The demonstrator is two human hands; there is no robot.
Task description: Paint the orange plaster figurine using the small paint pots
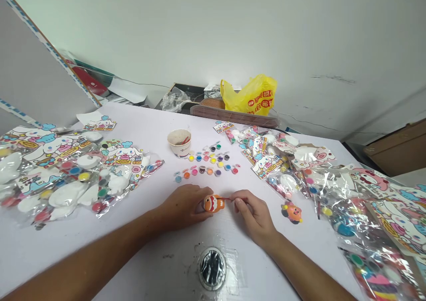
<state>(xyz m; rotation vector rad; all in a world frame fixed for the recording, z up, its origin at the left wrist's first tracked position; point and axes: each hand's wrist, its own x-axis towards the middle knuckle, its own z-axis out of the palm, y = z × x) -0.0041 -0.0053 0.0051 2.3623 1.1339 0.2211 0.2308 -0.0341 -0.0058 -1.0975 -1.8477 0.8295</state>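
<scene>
As a round dark disc (212, 270) with a pale metallic rim lies on the near side of the fingers, ringed by shiny clear patches on a white tabletop (153, 132), a person's left hand (189, 207) curls around an orange-and-white figurine (214, 204), its fingers wrapped behind and its thumb along the near side. Opposite, the right hand (254, 216) pinches a thin red brush (227, 199) between thumb and forefinger, the far end at the figurine; whether the tip touches cannot be told. To the right of the right fingers, apart from them, a second figurine (293, 213), orange with yellow and black parts, rests on the tabletop. Well to the left of the left fingers, clear packets (71, 194) hold white figures and coloured pots beneath printed cartoon cards; more packets (342, 194) spread well to the right of the right fingers. Just beyond both sets of fingers stand rows of small paint pots (213, 160), and past them, ahead of the left fingers, a white paper cup (179, 149) holds a reddish stick. Farthest from the fingers, before a pale wall (199, 34), a yellow plastic bag (253, 99) with red printing slumps over a brown-edged container (233, 116)
</scene>
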